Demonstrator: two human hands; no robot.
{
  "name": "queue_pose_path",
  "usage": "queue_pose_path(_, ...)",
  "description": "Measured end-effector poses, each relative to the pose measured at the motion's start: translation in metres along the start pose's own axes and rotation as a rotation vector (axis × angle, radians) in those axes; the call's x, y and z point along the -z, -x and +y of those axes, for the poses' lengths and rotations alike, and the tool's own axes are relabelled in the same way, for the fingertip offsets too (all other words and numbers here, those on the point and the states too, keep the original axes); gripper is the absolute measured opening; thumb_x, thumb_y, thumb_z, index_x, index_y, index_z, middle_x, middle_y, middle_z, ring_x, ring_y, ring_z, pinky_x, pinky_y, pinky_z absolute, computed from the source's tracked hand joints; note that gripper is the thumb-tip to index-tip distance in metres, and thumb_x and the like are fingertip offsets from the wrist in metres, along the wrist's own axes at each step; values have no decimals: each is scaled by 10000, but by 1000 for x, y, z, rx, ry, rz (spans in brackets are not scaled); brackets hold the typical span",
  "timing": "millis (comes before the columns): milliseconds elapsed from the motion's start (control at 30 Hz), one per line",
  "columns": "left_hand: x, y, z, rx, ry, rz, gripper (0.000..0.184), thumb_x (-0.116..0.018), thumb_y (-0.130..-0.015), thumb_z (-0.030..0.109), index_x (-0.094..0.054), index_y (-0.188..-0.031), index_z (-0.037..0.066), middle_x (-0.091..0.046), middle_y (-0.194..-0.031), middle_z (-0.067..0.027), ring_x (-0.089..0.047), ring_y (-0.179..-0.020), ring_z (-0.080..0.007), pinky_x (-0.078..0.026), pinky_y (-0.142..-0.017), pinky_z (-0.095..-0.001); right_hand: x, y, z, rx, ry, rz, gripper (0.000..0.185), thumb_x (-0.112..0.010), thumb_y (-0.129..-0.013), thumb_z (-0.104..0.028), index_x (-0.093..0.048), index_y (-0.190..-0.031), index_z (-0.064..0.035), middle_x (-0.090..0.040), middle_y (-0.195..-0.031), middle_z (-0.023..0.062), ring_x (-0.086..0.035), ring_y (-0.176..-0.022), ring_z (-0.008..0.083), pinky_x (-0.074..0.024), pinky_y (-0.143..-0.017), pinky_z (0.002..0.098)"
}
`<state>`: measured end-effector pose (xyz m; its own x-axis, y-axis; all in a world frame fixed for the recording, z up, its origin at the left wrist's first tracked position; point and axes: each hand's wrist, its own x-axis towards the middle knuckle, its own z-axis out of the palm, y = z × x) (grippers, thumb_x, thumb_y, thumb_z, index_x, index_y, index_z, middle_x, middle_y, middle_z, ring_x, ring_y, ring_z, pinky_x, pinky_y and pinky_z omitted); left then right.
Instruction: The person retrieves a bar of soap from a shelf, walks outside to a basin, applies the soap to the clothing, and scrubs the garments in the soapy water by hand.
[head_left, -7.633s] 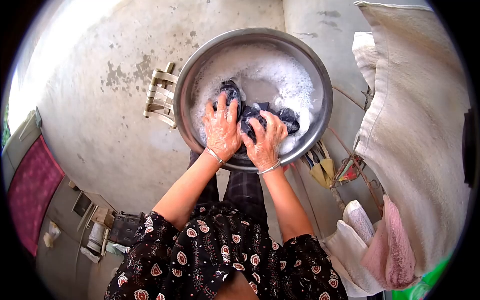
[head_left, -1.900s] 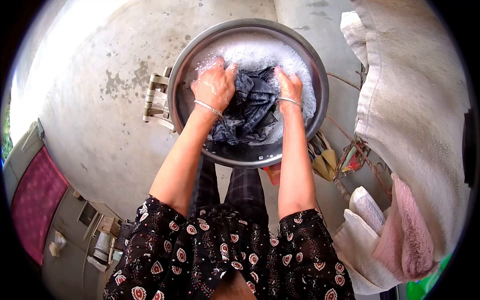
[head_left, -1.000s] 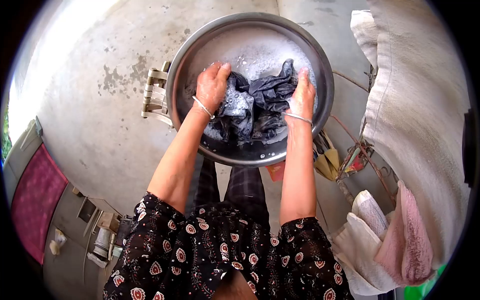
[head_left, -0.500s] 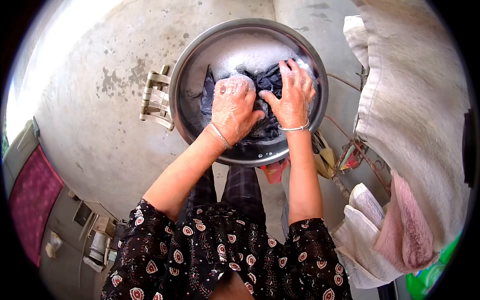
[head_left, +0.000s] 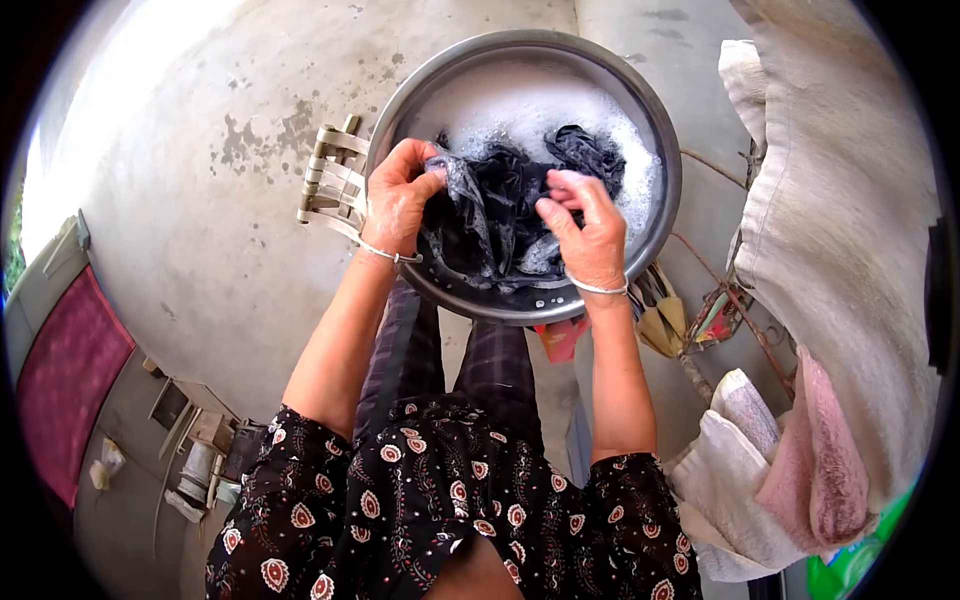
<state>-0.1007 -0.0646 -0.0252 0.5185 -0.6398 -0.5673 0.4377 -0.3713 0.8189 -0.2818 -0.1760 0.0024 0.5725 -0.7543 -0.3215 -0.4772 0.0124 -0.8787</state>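
A wet dark cloth (head_left: pixel 490 215), soapy and bunched up, lies in a round metal basin (head_left: pixel 660 130) with white suds (head_left: pixel 510 95). At the basin's left side my left hand (head_left: pixel 398 205) pinches a raised edge of the cloth between thumb and fingers. My right hand (head_left: pixel 590 225) is over the right part, its thumb and curled fingers closed about a fold of the same cloth; the fingertips are slightly blurred. Part of the cloth rests in the foam beyond my right hand. The cloth's lower parts are hidden in the water.
A slatted chair or stool part (head_left: pixel 335 175) sticks out left of the basin. To the right hang a large pale cloth (head_left: pixel 840 220) and a pink towel (head_left: pixel 820 460). Wet spots mark the concrete floor (head_left: pixel 230 250). Small odds and ends (head_left: pixel 205 450) stand at lower left.
My hands have moved apart from pressing into the cloth. The left one has gone left and lifted a cloth edge; the right one has drawn down and its fingers have curled.
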Motion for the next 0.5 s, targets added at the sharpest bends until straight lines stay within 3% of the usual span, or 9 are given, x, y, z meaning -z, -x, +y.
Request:
queue_pose_path(67,-2,-5,4,115,203,8,103,-566,-764,-41,-541,-840,24,-549,-787,16,-510,-721,-76,-427,-678,-209,-21,18,1,62,15,-135,419,-733,-698,-193,-563,-1029,-2,-591,-950,149,-579,-843,309,-476,-756,363)
queue_pose_path(133,-4,-10,7,171,313,-19,107,-515,-773,-59,-535,-847,17,-565,-777,-8,-530,-687,-83,-447,-656,-219,-47,32,14,24,106,-100,420,-731,-702,-188,-563,-1036,4,-592,-962,160,-577,-877,310,-472,-763,344)
queue_pose_path(167,-3,-12,7,185,365,-44,111,-504,-773,-62,-536,-848,14,-570,-777,-13,-536,-686,-89,-453,-655,-223,-56,34,21,-12,173,-72,385,-726,-713,-172,-578,-1022,4,-614,-934,147,-599,-852,235,-469,-757,303)
queue_pose_path(267,1,-13,8,198,442,-49,127,-479,-770,-74,-536,-850,6,-585,-777,-30,-555,-687,-103,-467,-653,-229,-52,36,25,-467,-276,-140,317,-702,-742,-119,-600,-1010,18,-641,-917,86,-590,-810,136,-465,-747,257)
queue_pose_path(300,2,-12,7,207,459,-35,128,-481,-769,-74,-536,-852,6,-586,-777,-30,-556,-689,-102,-467,-656,-228,-47,40,22,-501,-732,-8,238,-660,-778,-60,-620,-995,30,-638,-921,29,-559,-799,70,-456,-736,219)
queue_pose_path(400,0,-11,4,185,372,-41,113,-506,-783,-59,-539,-865,11,-585,-782,-24,-552,-692,-98,-461,-664,-224,-3,29,-11,-395,-745,178,260,-624,-776,5,-600,-1033,29,-626,-939,36,-568,-805,80,-454,-757,221)
queue_pose_path(500,-5,-13,-1,168,315,-65,85,-546,-809,-18,-546,-885,19,-579,-781,-16,-543,-701,-91,-448,-666,-216,24,13,-24,-338,-719,226,159,-634,-792,-43,-603,-934,23,-617,-876,24,-550,-754,65,-446,-715,215)
